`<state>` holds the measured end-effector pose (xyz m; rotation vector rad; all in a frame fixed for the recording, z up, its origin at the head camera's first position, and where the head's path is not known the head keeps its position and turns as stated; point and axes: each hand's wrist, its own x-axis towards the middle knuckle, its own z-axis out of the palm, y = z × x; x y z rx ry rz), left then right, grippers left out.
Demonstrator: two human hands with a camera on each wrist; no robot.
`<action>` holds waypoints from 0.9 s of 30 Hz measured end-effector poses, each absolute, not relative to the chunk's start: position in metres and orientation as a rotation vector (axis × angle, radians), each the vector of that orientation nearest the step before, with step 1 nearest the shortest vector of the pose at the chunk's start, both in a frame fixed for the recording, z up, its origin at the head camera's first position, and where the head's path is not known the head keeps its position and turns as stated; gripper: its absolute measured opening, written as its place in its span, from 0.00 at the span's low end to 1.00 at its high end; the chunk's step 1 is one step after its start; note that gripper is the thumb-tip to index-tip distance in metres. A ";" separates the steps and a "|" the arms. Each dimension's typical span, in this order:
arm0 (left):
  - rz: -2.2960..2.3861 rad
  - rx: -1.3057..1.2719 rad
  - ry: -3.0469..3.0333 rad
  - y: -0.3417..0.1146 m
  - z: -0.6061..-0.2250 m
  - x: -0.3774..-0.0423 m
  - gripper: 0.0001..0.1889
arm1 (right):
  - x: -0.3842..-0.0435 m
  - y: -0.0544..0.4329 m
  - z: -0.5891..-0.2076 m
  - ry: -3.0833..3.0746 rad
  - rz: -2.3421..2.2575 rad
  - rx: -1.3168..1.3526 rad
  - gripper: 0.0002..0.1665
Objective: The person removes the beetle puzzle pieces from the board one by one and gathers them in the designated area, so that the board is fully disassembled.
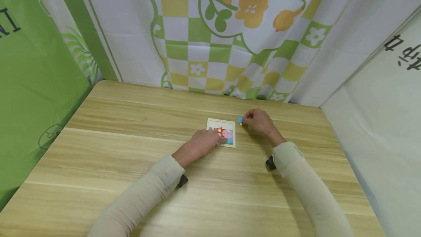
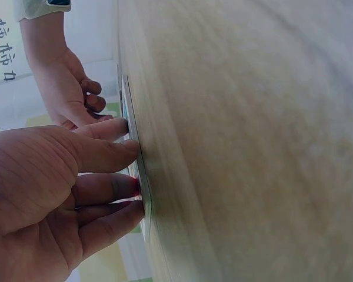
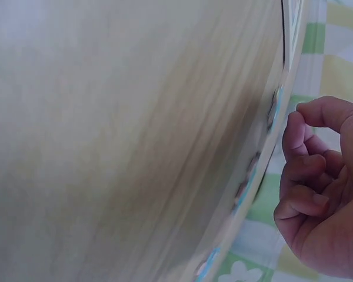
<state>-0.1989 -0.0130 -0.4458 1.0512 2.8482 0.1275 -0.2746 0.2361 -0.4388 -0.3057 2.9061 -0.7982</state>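
A small wooden jigsaw puzzle tray (image 1: 215, 124) lies on the table, its lower part filled with a red and pink picture on blue. Across it rests my left hand (image 1: 204, 142); in the left wrist view its fairly straight fingers (image 2: 109, 187) and thumb touch the tray's edge and surface. Just right of the tray, my right hand (image 1: 258, 121) hovers over loose blue puzzle pieces (image 1: 240, 119). In the right wrist view that hand (image 3: 326, 182) has thumb and index tips together, other fingers curled, and nothing visible between them. Several loose pieces (image 3: 245, 187) lie flat below it.
The wood-grain table (image 1: 148, 116) extends around the tray. A checked floral curtain (image 1: 210, 52) hangs along its far edge. Green fabric (image 1: 36, 65) stands at the left, and a white panel (image 1: 385, 112) with dark lettering at the right.
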 end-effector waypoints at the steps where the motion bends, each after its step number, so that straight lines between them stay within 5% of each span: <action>1: 0.126 1.053 2.848 -0.013 -0.446 -0.199 0.24 | -0.273 0.234 -0.438 2.901 -0.800 -0.342 0.09; 16: 0.073 1.063 2.854 -0.014 -0.445 -0.199 0.24 | -0.251 0.214 -0.440 2.760 -0.831 -0.617 0.05; 27: 0.139 1.050 2.835 -0.015 -0.443 -0.199 0.24 | -0.243 0.210 -0.439 2.733 -0.808 -0.669 0.13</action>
